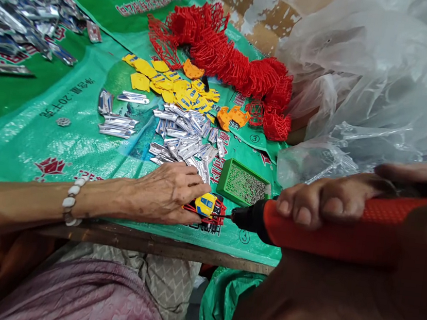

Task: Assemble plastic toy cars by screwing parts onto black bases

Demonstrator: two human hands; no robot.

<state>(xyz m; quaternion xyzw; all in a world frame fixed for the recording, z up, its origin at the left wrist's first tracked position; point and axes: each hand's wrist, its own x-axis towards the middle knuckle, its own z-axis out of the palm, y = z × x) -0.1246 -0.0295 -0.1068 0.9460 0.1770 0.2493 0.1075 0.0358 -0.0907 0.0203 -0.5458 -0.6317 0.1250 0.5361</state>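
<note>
My left hand (172,192) is closed around a small toy car (205,204) with a yellow body and red frame, holding it against the green sheet near the table's front edge. An orange-red electric screwdriver (329,229) with a black nose lies in the grip of my right hand (333,198). Its thin bit points left and reaches the car's side; whether a screw sits at the tip is too small to tell. Just behind the car stands a green tray (229,188) of small screws (253,188). Silver chrome-like parts (189,136) are heaped beyond my left fingers.
Yellow panels (176,85) and orange pieces (238,115) lie farther back, before a long row of stacked red frames (236,67). More silver parts (18,6) fill the far left. Clear plastic bags (345,67) bulge at the right. The wooden table edge (172,246) runs in front.
</note>
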